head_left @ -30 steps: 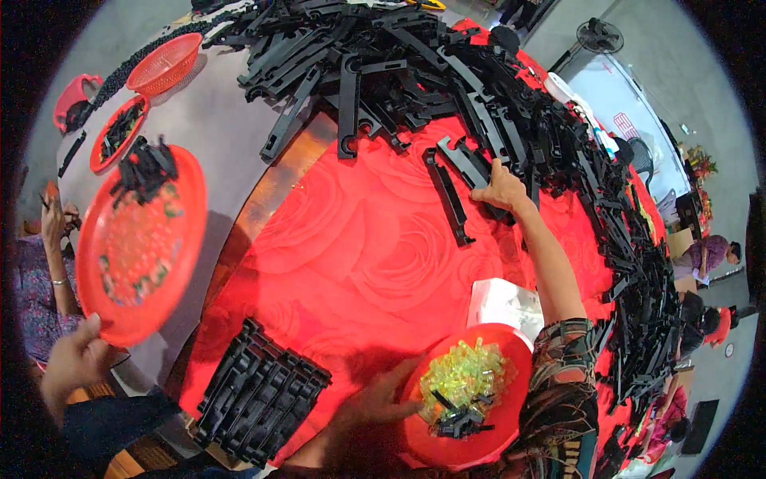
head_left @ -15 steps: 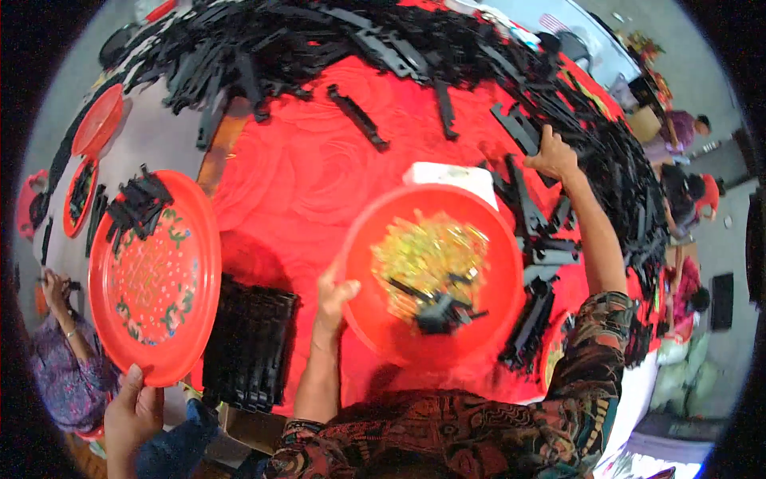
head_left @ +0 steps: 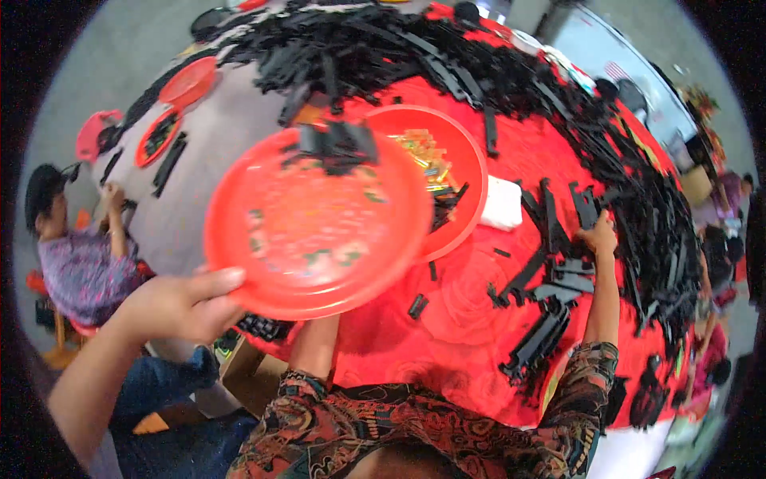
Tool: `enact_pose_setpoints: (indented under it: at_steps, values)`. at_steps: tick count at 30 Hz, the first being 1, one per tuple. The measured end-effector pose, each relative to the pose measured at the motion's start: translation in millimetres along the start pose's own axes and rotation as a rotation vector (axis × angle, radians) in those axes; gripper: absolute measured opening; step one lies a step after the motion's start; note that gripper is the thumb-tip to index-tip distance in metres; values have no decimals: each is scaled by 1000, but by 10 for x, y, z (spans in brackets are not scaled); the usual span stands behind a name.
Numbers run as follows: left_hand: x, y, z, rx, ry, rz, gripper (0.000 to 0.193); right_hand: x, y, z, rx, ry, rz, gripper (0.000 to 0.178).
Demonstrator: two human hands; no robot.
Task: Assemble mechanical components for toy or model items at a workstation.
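Note:
My right hand [head_left: 600,235] is closed on the near end of a black plastic bracket [head_left: 586,206], beside a heap of similar parts. From the patterned left sleeve, my left forearm [head_left: 315,347] runs up under a round red tray, which hides my left hand. A co-worker's hand [head_left: 191,303] at the left holds that patterned tray [head_left: 319,247] by its near rim. Small black pieces [head_left: 339,148] are bunched at the tray's far side. Partly behind the tray sits a red basin [head_left: 472,215] with yellow-orange translucent pieces [head_left: 423,152] and some black ones in it.
Black parts [head_left: 359,56] are piled along the far and right sides of the red-covered table [head_left: 455,351]. A white box [head_left: 501,203] stands right of the basin. A seated person [head_left: 88,263] works at the left. A cardboard box [head_left: 251,383] is below the near edge.
The basin has moved toward the far left. The co-worker's tray has swung right, over part of the basin and my left hand. My right hand has drawn nearer with the bracket. The view has shifted.

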State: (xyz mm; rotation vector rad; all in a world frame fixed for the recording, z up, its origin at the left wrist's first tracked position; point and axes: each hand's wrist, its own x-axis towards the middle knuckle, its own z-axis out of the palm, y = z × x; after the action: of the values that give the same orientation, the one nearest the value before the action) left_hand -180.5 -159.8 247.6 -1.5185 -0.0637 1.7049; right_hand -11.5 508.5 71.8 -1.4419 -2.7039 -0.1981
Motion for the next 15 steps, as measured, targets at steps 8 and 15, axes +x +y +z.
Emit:
enact_pose_setpoints:
  at_steps: [8, 15]
  values:
    - [342, -633, 491, -1627, 587, -833, 13, 234, -122, 453, -76, -118, -317, 86]
    - [513, -684, 738, -1840, 781, -1069, 8, -6, -177, 235, -39, -268, -424, 82]
